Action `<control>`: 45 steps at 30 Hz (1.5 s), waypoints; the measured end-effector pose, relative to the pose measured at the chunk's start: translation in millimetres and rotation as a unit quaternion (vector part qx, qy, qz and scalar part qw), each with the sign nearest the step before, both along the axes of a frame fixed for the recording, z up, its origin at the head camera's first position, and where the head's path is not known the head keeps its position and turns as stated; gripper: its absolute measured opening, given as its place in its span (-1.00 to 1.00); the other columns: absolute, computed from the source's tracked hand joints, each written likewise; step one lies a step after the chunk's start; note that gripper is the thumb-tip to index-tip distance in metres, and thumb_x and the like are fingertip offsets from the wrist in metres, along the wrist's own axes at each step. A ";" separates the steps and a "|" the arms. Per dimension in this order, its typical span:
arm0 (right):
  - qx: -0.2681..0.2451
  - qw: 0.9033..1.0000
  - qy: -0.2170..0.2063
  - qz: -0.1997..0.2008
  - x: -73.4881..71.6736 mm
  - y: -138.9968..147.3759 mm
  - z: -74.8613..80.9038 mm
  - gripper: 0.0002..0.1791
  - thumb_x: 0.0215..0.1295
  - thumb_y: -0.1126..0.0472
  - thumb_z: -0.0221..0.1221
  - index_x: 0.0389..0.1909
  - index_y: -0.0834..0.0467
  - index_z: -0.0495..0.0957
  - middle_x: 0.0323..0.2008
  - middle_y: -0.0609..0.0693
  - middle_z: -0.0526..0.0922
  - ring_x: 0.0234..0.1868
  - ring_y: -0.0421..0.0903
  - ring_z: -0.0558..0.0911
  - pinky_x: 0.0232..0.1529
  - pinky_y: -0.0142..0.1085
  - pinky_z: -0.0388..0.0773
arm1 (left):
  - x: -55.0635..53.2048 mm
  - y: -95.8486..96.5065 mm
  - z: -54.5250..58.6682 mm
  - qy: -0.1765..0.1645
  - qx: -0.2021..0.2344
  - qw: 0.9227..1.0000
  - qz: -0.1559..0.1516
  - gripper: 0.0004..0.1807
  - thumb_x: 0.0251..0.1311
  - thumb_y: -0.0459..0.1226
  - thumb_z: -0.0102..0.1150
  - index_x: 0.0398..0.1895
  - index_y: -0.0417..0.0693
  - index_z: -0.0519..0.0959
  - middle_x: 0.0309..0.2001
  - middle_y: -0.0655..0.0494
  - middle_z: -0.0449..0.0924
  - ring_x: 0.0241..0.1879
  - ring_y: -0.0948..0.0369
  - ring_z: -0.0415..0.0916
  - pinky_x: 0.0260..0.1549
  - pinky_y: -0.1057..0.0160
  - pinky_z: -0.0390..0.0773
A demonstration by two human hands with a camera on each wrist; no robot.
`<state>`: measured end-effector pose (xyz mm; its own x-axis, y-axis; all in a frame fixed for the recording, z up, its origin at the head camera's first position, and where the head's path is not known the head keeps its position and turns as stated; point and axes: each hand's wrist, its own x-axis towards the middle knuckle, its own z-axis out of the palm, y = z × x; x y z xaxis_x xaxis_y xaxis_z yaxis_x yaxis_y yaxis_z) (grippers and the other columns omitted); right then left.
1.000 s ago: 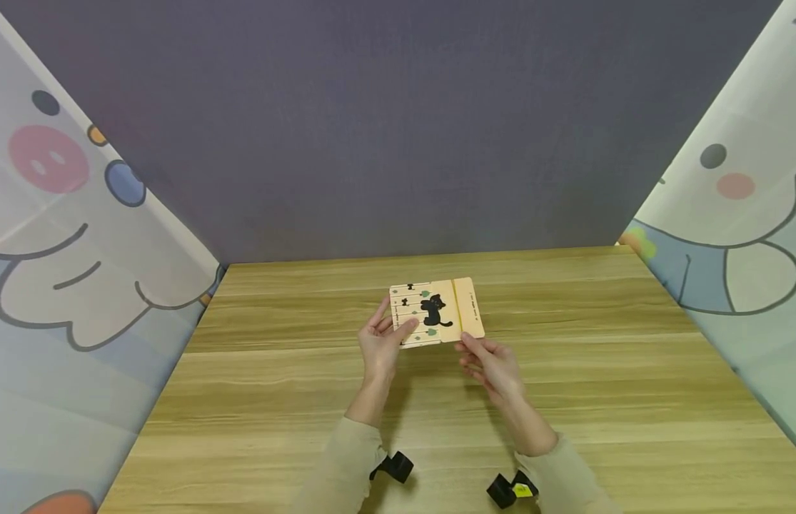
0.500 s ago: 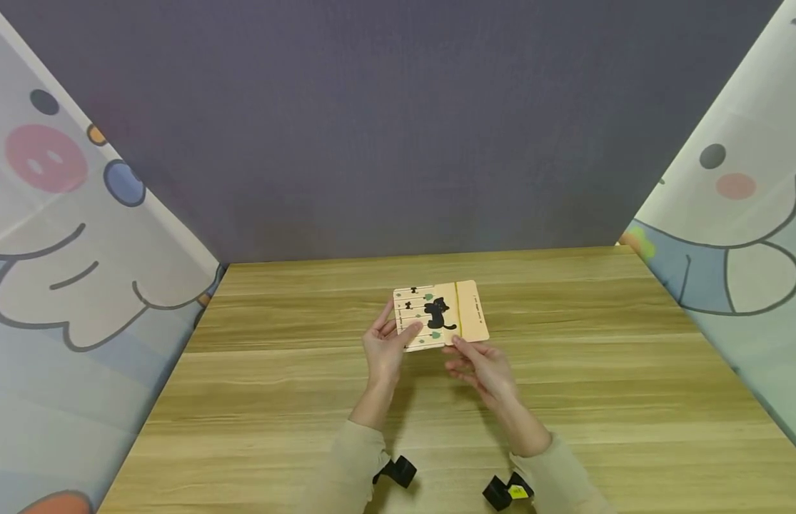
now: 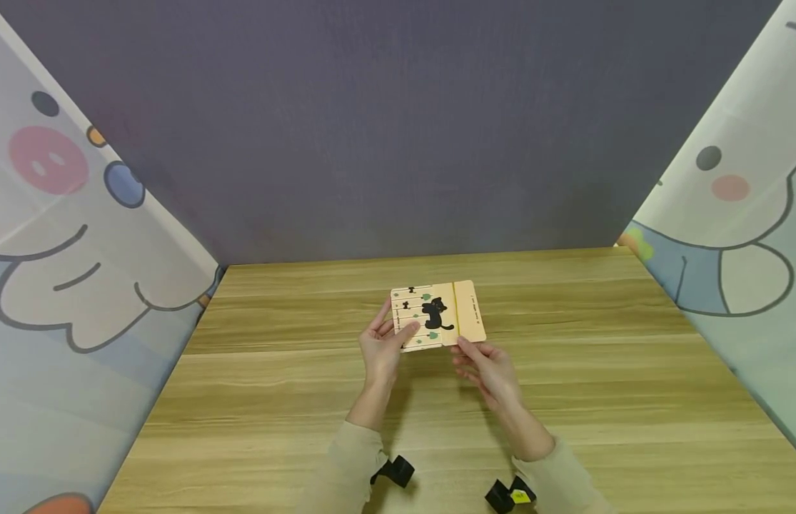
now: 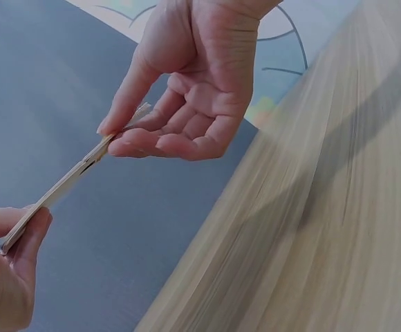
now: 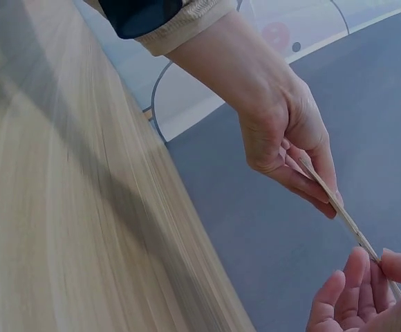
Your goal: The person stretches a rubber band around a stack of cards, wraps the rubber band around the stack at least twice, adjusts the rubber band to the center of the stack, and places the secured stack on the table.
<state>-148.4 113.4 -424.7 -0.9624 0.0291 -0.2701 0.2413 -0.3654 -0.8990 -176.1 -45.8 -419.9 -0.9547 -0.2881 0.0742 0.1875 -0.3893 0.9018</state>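
Because both hands have the book (image 3: pixel 445 314) pinched, it sits in the air between them, above the table (image 3: pixel 295 400). The left hand (image 3: pixel 380 351) grips the end next to it, thumb on top and fingers under, maybe to stop the book from tipping. The right hand (image 3: pixel 495 369) pinches the near edge, just by the yellow band (image 3: pixel 457 308), perhaps because the band is easy to reach there; I can't tell if it has hold of the band too. Its other fingers curl loosely below. The book is thin and pale, with round corners and the picture side up. A black cat (image 3: pixel 435 314) sits between the left thumb and the band, with thin lines and green leaf shapes near that thumb.
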 end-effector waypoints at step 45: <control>0.287 0.920 0.236 0.125 10.2 33.9 43.7 -0.74 0.15 0.30 0.15 -0.22 0.44 0.52 -0.29 0.25 0.61 -0.38 -0.12 0.62 -0.34 -0.35 0.61 | 13.1 -18.3 -3.5 -0.040 -0.026 0.998 -0.041 -0.30 -0.20 -0.58 0.28 0.14 -0.16 0.36 -0.22 -0.26 0.56 -0.32 0.06 0.59 -0.31 0.26 0.60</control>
<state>-138.1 147.3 -381.0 -0.9645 -0.2020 0.1704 -0.2134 0.2153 -0.9529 -163.0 -64.1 -423.4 -0.9786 -0.2056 0.0091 0.0828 -0.3530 0.9319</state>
